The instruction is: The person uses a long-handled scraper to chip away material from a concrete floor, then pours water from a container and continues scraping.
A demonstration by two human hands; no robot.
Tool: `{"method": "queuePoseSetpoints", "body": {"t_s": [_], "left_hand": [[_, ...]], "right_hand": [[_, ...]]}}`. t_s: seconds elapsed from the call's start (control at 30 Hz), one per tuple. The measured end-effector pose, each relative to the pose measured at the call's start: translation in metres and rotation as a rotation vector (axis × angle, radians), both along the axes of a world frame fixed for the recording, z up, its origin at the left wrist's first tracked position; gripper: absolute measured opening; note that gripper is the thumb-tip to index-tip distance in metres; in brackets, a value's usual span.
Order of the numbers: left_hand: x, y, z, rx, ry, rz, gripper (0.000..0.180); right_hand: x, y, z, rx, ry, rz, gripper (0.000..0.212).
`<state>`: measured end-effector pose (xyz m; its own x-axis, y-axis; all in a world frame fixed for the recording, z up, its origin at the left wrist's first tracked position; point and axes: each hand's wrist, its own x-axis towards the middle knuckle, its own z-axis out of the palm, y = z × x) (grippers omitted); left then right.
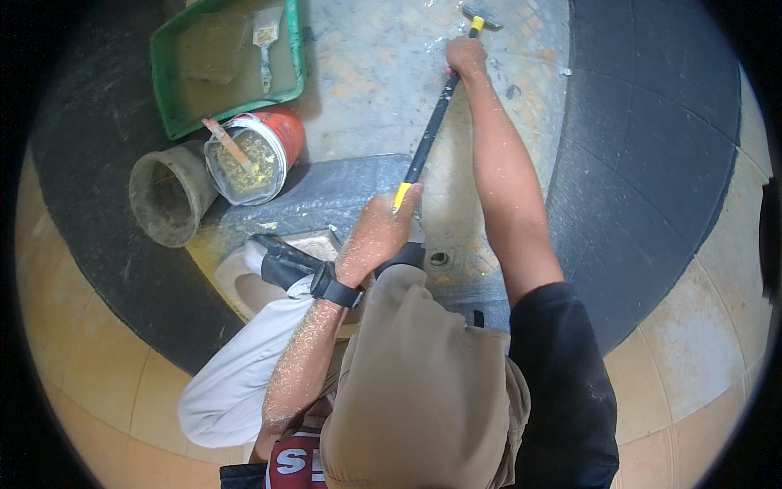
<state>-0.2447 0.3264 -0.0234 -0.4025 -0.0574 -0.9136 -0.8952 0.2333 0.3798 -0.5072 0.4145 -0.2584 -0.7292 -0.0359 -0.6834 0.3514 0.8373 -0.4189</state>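
Note:
A long black-handled tool with yellow bands (431, 128) slants up and to the right. Its dark, flat head (485, 17) rests at or near the wet, pale surface; I cannot make out its exact kind. My right hand (466, 56) is wrapped round the handle just below the head, arm stretched far forward. Lower down, my left hand (381, 232) closes on the handle's yellow end. Pale crumbs cling to my left forearm, which wears a black watch (336, 287). A brown-clad leg (423, 375) fills the near middle.
At the far left, a green tray (300, 49) holds murky liquid and a paintbrush (265, 49). A red-and-white bucket (289, 134) with yellowish flakes carries a scraper-like strip (228, 145). A grey bucket (167, 200) lies tilted. Beside my left wrist is a beige basin (232, 281); a round drain (440, 258) lies right.

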Motion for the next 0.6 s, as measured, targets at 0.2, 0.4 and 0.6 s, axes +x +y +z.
{"method": "queuePoseSetpoints", "body": {"t_s": [0.2, 0.4, 0.6], "left_hand": [[0.061, -0.019, 0.005, 0.032, -0.013, -0.045, 0.072], [0.039, 0.001, -0.017, 0.025, 0.105, -0.065, 0.073], [0.029, 0.024, -0.002, 0.055, 0.084, -0.087, 0.064]], "right_hand": [[0.079, 0.003, -0.002, -0.025, 0.0, -0.302, 0.033], [0.042, 0.017, 0.029, 0.052, 0.009, -0.166, 0.032], [0.025, 0.055, 0.0, 0.195, -0.021, 0.275, 0.031]]}}
